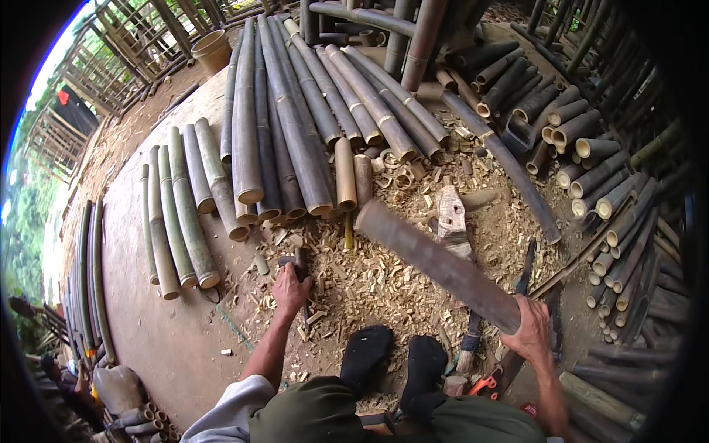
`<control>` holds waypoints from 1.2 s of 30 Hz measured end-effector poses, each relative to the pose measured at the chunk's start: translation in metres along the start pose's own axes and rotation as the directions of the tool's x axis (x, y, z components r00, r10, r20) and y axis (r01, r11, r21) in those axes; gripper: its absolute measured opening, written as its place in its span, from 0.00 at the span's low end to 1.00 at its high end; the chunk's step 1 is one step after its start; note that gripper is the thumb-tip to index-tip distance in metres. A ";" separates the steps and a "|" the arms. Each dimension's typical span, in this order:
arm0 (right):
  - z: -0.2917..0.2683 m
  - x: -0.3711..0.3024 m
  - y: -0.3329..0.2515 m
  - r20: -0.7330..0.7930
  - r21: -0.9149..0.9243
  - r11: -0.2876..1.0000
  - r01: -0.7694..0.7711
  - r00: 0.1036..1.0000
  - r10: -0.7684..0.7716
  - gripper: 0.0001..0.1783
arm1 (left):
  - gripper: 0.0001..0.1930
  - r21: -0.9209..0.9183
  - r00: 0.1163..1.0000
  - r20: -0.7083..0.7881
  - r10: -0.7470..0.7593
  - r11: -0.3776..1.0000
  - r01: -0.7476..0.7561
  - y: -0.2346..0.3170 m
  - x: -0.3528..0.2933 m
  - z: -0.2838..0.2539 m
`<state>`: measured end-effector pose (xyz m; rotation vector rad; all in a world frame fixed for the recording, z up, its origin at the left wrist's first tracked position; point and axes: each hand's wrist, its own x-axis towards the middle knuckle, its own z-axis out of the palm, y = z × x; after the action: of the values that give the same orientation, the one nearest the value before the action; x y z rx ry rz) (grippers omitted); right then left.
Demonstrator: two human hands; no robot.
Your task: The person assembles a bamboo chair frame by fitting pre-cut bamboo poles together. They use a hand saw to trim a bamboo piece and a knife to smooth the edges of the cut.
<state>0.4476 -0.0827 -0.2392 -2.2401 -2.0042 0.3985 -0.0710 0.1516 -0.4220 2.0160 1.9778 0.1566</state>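
Fingers of the right hand grip the near end of a dark brown, round bamboo tube slanting over pale wood chips; those of the left hand touch a dark, narrow tool, grip unclear.

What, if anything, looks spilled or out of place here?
Small pale woody chips litter the brown floor around the black-socked feet, looking spilled, unlike the long dark bamboo poles lying side by side.

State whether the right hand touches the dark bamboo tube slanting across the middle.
Touching. The head view shows the right hand gripping the bamboo tube at its near end, without a gap.
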 end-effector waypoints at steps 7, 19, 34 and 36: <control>0.030 0.016 -0.008 0.199 -0.199 0.914 0.353 0.928 -0.315 0.51 | 0.09 -0.342 0.910 -0.171 0.378 0.844 -0.415 0.104 0.024 -0.115; 0.074 0.122 -0.091 -0.148 -0.170 0.912 0.372 0.906 -0.397 0.32 | 0.33 -0.246 0.587 -0.103 0.803 0.551 -0.798 0.296 0.073 -0.079; 0.142 0.116 -0.034 0.069 0.078 0.898 -0.433 0.901 0.428 0.51 | 0.42 -0.095 0.842 0.187 0.506 0.862 -0.497 0.150 -0.008 -0.027; 0.134 0.114 -0.031 0.058 0.230 0.841 -0.490 0.870 0.491 0.49 | 0.40 -0.154 0.851 0.256 0.458 0.889 -0.432 0.152 -0.011 -0.039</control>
<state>0.3930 0.0217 -0.3737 -2.5596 -1.2622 0.6394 0.0629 0.1467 -0.3388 2.2579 1.2834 0.0502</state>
